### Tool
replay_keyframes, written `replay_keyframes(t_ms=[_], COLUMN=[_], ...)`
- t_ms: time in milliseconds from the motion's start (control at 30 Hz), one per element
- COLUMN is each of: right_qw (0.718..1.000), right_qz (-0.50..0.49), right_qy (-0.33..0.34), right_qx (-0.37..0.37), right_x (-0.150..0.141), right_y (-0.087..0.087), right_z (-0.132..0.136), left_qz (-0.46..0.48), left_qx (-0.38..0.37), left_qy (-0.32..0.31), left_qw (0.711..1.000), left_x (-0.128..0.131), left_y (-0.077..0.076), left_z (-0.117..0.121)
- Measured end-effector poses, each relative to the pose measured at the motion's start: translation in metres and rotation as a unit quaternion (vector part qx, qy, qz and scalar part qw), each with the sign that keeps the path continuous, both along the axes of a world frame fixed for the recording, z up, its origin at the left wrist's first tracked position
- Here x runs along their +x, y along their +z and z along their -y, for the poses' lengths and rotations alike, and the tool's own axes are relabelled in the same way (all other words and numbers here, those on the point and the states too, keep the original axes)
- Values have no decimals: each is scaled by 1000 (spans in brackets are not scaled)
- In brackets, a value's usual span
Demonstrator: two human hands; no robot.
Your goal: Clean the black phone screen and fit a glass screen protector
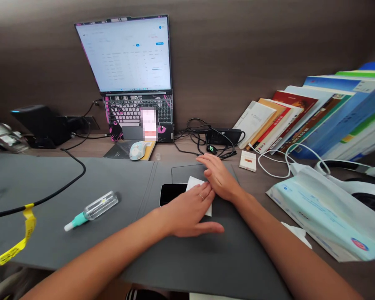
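Observation:
My left hand (190, 210) lies flat with its thumb spread, its fingers resting on a white tissue (193, 181). Partly under the tissue and that hand is a black-screened phone (171, 193) on the grey desk mat (175, 262). My right hand (220, 177) is tilted on its side, fingers stretched out and together, beside the left fingertips and the tissue's right side. It appears to hold nothing. The phone's right part is hidden. To the left, a clear spray bottle (100, 205) with a teal and white top lies on its side.
An open laptop (128, 58) stands at the back, with a mouse (138, 150) before it. Tangled cables and a black power adapter (224, 136) sit behind my hands. To the right are leaning books (296, 112), a tissue pack (321, 212) and white headphones (359, 183).

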State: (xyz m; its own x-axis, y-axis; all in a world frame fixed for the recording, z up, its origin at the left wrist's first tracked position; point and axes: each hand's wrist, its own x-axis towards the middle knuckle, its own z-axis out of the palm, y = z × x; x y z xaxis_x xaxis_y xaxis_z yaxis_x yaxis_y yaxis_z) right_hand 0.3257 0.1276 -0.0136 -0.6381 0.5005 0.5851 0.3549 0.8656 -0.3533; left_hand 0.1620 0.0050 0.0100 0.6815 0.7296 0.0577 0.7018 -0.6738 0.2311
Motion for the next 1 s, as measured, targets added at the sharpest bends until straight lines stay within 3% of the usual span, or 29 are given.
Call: replay_keyframes(t_ms=[233, 467, 667, 867, 1000], right_qw=[1000, 1000, 1000, 999, 1000], right_qz=[3, 6, 4, 3, 3], right_qy=[-7, -19, -19, -22, -22], right_qx=[-5, -11, -23, -25, -18], right_x=[-2, -1, -1, -2, -4], right_y=[-1, -3, -4, -3, -3], right_z=[0, -2, -2, -2, -1], left_qz=[-30, -26, -48, -47, -54], left_qx=[31, 43, 52, 48, 19], left_qy=[8, 43, 73, 95, 90], left_qw=[999, 998, 995, 993, 994], left_x=[-40, -73, -113, -112, -101], left_y=[-6, -19, -17, -15, -16], left_z=[2, 25, 45, 70, 75])
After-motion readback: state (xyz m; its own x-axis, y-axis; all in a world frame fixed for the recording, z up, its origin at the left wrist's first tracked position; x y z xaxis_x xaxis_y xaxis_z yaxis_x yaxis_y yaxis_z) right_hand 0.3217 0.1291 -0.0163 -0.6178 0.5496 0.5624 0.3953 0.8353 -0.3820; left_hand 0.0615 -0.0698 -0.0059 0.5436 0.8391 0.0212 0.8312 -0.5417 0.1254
